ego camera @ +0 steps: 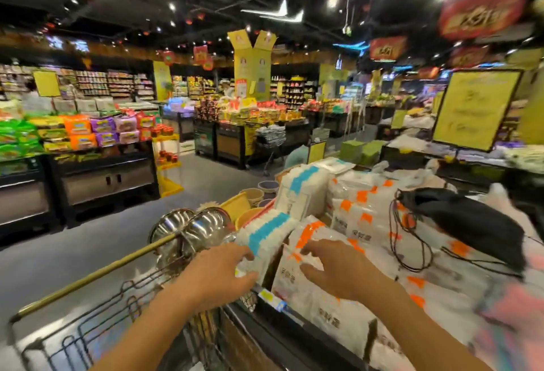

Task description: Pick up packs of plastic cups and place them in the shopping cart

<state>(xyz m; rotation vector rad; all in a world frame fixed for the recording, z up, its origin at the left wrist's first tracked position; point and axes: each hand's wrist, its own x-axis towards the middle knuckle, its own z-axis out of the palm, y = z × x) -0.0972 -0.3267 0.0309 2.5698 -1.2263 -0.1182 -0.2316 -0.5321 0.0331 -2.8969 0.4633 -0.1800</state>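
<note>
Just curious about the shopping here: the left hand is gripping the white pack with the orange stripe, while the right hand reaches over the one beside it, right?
Not quite. The head view shows the left hand gripping the white pack with the blue stripe, not orange. The right hand does reach over the orange-marked pack beside it.

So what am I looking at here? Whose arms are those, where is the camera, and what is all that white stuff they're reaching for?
There is no machine here: the arms belong to a person, and the single picture comes from a wide-angle camera worn on their head, looking forward and down. That is why the shop bends at the edges.

The left hand grips a white pack with a blue stripe, thumb under it and fingers over its top. The right hand is spread open over a white pack with orange marks, holding nothing.

These packs lie in a heap on a display stand, along with a black drawstring bag. To the left stand shiny steel bowls and a wire rack. Behind are supermarket shelves.
</note>
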